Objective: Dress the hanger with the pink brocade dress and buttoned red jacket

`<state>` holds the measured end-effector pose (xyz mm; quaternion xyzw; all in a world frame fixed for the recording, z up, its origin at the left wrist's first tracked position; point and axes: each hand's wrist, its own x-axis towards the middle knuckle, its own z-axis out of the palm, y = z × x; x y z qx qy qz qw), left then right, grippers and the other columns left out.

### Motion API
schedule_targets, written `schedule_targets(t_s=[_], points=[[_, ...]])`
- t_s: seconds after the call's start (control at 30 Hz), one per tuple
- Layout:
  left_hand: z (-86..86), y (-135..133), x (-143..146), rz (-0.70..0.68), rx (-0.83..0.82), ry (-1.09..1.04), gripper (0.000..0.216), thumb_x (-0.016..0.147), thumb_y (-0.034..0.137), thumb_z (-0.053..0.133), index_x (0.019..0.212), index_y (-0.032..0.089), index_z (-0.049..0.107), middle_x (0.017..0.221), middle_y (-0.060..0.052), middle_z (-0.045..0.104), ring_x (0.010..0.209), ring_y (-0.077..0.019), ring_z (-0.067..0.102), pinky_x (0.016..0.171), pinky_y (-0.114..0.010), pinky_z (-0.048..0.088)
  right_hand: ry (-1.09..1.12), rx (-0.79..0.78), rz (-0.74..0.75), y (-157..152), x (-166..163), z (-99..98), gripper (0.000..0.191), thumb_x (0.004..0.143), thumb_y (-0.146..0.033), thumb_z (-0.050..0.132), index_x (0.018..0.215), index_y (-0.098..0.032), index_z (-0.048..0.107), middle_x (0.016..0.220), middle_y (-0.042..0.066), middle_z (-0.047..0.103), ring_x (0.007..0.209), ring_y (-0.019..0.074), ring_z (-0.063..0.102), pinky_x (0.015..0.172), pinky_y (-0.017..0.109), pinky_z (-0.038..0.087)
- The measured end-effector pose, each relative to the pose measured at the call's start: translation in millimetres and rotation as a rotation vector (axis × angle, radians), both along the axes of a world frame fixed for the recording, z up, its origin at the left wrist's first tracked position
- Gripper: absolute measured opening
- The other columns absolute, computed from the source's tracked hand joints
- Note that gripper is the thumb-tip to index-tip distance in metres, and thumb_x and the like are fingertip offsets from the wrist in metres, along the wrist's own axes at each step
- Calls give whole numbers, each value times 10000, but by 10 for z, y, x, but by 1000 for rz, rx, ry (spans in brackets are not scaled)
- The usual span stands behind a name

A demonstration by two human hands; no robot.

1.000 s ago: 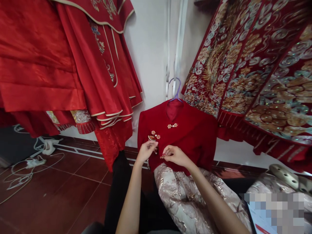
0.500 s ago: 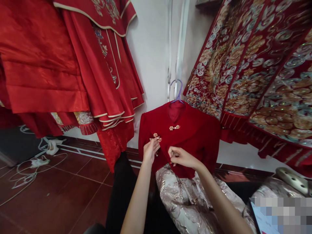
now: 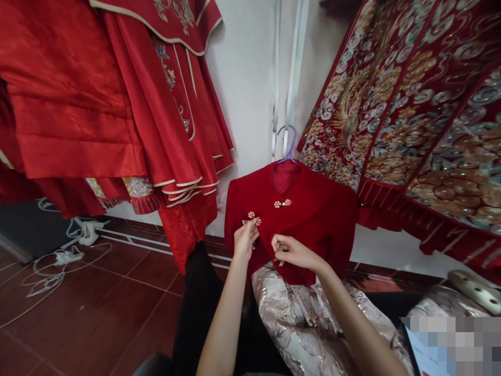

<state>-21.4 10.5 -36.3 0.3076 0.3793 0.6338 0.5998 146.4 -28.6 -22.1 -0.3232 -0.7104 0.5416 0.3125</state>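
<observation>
A short red jacket (image 3: 317, 214) with a stand collar hangs in front of me on a purple hanger (image 3: 288, 149). A pair of beaded gold flower fastenings (image 3: 283, 203) sits below its collar. On the left chest is another beaded flower ornament (image 3: 251, 215), and my left hand (image 3: 243, 241) pinches its lower part, with fingertips pressed together. My right hand (image 3: 293, 253) is closed with bent fingers against the jacket's lower front, beside a small shiny spot. What its fingertips pinch is hidden. Pale metallic floral fabric (image 3: 289, 303) lies under the jacket's hem, across my lap.
Red garments (image 3: 74, 104) hang at the left, and a heavily embroidered red garment (image 3: 395, 120) hangs at the right. White cables (image 3: 50, 277) lie on the tiled floor (image 3: 109, 303). A perforated beige object (image 3: 475, 292) and a partly blurred-out screen (image 3: 420, 344) are at lower right.
The view has shifted slightly. My left fingers, more spread before, are now closer together on the ornament. My right hand stays at nearly the same place on the jacket.
</observation>
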Motion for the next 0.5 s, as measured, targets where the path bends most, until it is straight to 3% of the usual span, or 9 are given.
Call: schedule_targets(t_s=[0.2, 0.33, 0.4, 0.47, 0.5], points=[[5, 24, 13, 32, -55, 30, 283, 681, 302, 718, 913, 142, 686, 1037, -117, 705, 927, -172, 664, 826, -272, 492, 2, -6, 0, -5, 1, 16, 124, 702, -162, 541, 762, -193, 437, 677, -50, 436, 621, 96, 487, 562, 235, 513], [62, 8, 2, 64, -92, 81, 374, 727, 423, 679, 965, 138, 641, 932, -114, 692, 815, -163, 656, 786, -296, 502, -55, -41, 34, -20, 134, 87, 115, 713, -147, 530, 761, -190, 434, 666, -50, 435, 637, 97, 499, 585, 242, 523], [131, -18, 38, 261, -22, 240, 387, 787, 467, 599, 1010, 151, 595, 928, -104, 651, 796, -158, 630, 769, -308, 499, -78, -71, 99, -51, 253, 156, 115, 718, -139, 527, 764, -188, 434, 692, -45, 454, 652, 97, 518, 614, 254, 531], [240, -51, 119, 432, 181, 544, 309, 823, 423, 561, 1011, 178, 575, 958, -89, 597, 848, -166, 593, 807, -321, 477, -105, -115, 174, -96, 382, 234, 123, 718, -135, 536, 773, -187, 439, 735, -35, 482, 674, 99, 541, 647, 265, 536], [309, -63, 170, 446, 317, 731, 271, 823, 389, 568, 1008, 192, 580, 983, -87, 570, 901, -180, 567, 847, -336, 457, -120, -135, 204, -118, 444, 269, 128, 716, -136, 543, 778, -186, 444, 754, -31, 494, 686, 100, 552, 665, 269, 537]])
